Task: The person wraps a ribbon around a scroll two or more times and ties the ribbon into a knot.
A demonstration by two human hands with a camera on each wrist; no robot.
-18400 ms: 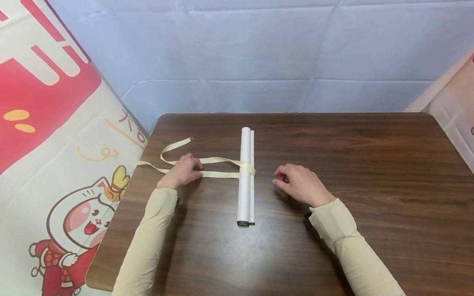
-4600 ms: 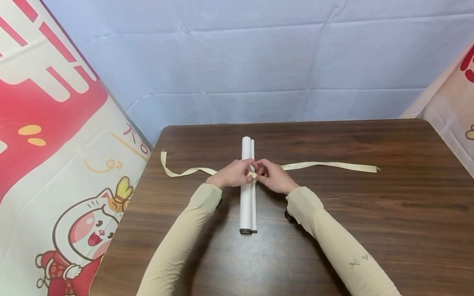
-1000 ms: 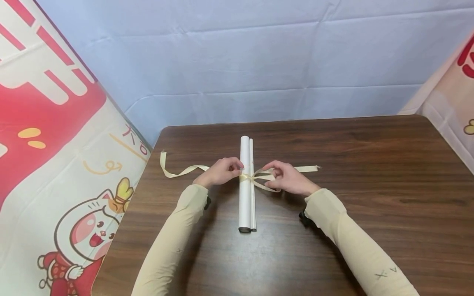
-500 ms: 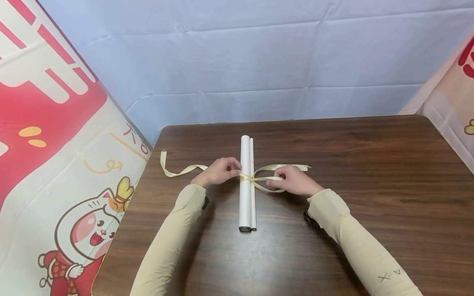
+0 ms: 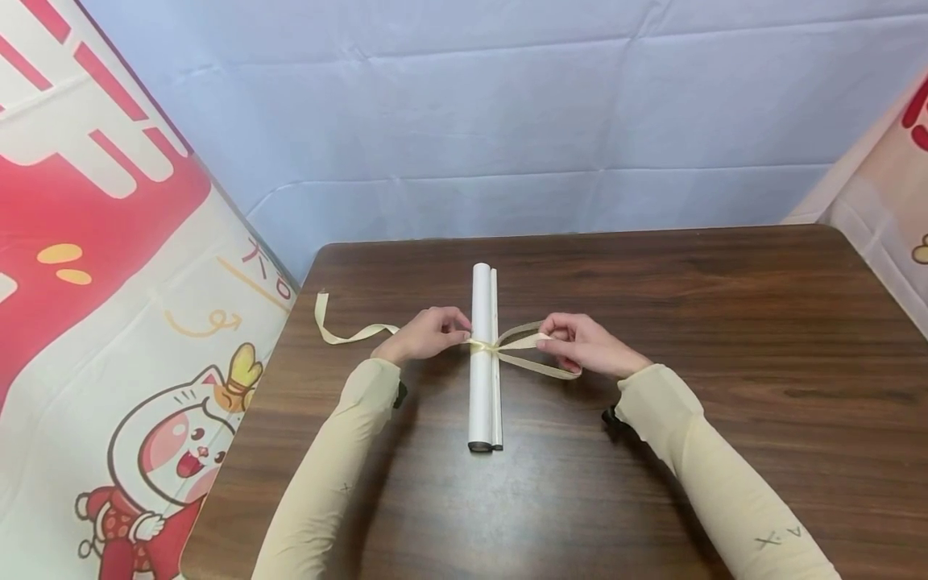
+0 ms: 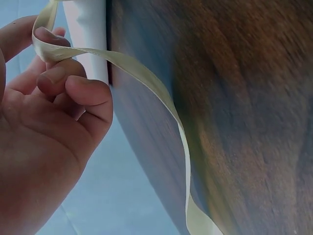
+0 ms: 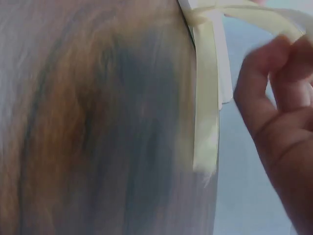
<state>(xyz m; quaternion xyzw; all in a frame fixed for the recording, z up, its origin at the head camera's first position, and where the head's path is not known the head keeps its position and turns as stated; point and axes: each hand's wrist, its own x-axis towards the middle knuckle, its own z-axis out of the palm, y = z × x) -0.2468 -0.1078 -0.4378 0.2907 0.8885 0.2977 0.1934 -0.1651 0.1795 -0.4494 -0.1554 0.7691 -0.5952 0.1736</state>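
A white roll [image 5: 481, 403] with a dark end lies lengthwise on the table in the head view, a thinner white rod along its right side. Pale yellow ribbon [image 5: 483, 347] circles its middle, gathered in a knot. Just left of the roll, my left hand [image 5: 426, 332] pinches the ribbon close to the knot; its tail curls left, and in the left wrist view the ribbon [image 6: 142, 73] winds between the fingers. On the other side, my right hand [image 5: 587, 345] pinches ribbon drawn out from the knot. A frayed ribbon end [image 7: 205, 122] shows in the right wrist view.
The dark wood-grain table [image 5: 725, 338] extends on both sides of the roll. A pale blue cloth [image 5: 464, 121] hangs behind its far edge. To the left stands a printed cloth [image 5: 58, 362] with a cartoon cat.
Earlier the ribbon lay with both ends leftward; now it is knotted around the roll. Over the last second my right hand has moved right, lengthening the loops. The left hand has barely moved.
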